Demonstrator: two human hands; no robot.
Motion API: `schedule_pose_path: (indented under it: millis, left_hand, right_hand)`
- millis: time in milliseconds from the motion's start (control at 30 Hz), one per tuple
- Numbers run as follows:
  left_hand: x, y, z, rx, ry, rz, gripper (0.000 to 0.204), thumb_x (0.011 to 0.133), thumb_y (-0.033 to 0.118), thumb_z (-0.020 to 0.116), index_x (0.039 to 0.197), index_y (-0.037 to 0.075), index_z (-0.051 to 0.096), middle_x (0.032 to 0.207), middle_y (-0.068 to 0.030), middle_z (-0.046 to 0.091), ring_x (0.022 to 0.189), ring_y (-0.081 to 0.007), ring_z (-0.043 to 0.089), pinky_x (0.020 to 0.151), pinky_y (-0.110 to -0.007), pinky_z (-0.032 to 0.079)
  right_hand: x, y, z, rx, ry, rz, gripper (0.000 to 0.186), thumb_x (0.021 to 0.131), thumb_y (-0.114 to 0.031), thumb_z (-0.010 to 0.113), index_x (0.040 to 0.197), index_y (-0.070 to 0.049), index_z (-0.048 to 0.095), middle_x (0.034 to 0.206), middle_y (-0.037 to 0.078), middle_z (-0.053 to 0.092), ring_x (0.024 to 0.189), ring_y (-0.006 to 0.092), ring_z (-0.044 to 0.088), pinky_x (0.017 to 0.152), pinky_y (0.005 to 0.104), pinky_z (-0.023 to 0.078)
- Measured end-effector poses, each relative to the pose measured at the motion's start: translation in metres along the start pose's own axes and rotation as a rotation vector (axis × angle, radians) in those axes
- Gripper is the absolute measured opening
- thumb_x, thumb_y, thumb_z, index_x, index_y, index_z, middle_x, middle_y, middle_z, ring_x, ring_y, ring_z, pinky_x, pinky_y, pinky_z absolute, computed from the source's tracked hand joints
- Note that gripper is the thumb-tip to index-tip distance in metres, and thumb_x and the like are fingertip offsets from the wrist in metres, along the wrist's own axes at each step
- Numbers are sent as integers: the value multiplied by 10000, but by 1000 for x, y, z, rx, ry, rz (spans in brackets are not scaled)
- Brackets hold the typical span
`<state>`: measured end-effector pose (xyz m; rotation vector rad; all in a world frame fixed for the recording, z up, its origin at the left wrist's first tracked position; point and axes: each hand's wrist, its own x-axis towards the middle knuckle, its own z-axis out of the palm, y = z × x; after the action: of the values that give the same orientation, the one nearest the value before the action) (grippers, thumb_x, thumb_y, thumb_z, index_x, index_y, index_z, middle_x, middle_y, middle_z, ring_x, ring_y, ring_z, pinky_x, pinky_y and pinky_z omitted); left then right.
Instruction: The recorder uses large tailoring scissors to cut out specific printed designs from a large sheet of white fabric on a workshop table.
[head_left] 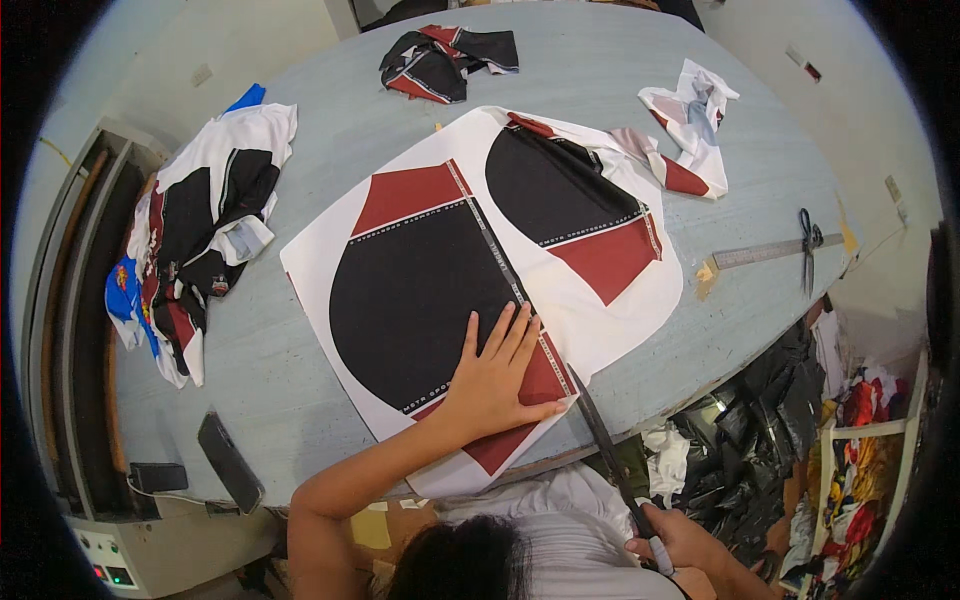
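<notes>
My left hand [485,385] lies flat, fingers spread, on a printed white fabric sheet [635,300] with a large black rounded panel [400,290], dark red ends and a narrow patterned strip. A second black-and-red panel [545,185] lies at its upper right, with the cloth folded along the top. My right hand [680,545] is below the table's front edge, closed on the handles of long dark scissors [605,435]. Their blades point up toward the sheet's edge, just right of my left hand; I cannot tell whether they touch the cloth.
The pale table [300,100] also holds fabric heaps [185,240], a black-and-red bundle [440,60], a white-and-red piece [690,130], a metal ruler [760,255], small scissors [807,250] and a phone [230,460]. A machine [120,560] stands left; black bags [740,430] and a cloth-filled rack [865,470] sit right.
</notes>
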<state>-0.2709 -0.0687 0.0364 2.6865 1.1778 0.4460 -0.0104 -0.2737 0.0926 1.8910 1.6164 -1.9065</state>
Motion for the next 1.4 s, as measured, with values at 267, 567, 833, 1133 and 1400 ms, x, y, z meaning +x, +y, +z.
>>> schedule_pose_path:
  millis: [267,567,833,1133,1400]
  left_hand:
    - [-3,0,2,-3,5,5,1002,732,716,494,1325,-82,366,1408,-227,320,1358,-317,225,1071,-592,79]
    - [-4,-1,2,4,-35,-11,1056,724,763,456,1337,-88,336,1445,-232,249,1369,-329,191,1083,-569,48]
    - [-2,-2,3,-4,-34,2,1071,728,766,448,1340,-102,314,1435,-257,247,1369,-343,186,1084,-568,46]
    - [-6,-2,5,-28,-4,-22,1141,702,797,446,1340,-134,277,1412,-288,266,1366,-359,188,1102,-524,62]
    - [-6,-2,3,-52,44,-27,1101,715,771,440,1326,-135,311,1404,-265,299,1364,-336,202,1104,-523,84]
  right_hand:
    - [-4,-4,13,-55,140,-58,568,769,-486,676,774,51,491,534,135,524,498,225,544,483,357,418]
    - [-4,3,16,-127,183,-82,606,797,-531,633,772,58,493,581,182,527,510,249,529,501,368,428]
    - [-9,-7,12,-132,126,22,528,835,-468,614,838,48,500,634,169,574,565,246,588,527,353,450]
    - [17,-24,-1,-176,18,85,520,838,-453,605,846,56,499,652,141,595,595,205,607,550,334,464]
    - [21,-37,4,-195,102,44,557,863,-483,550,803,66,481,587,161,569,546,258,601,521,355,462]
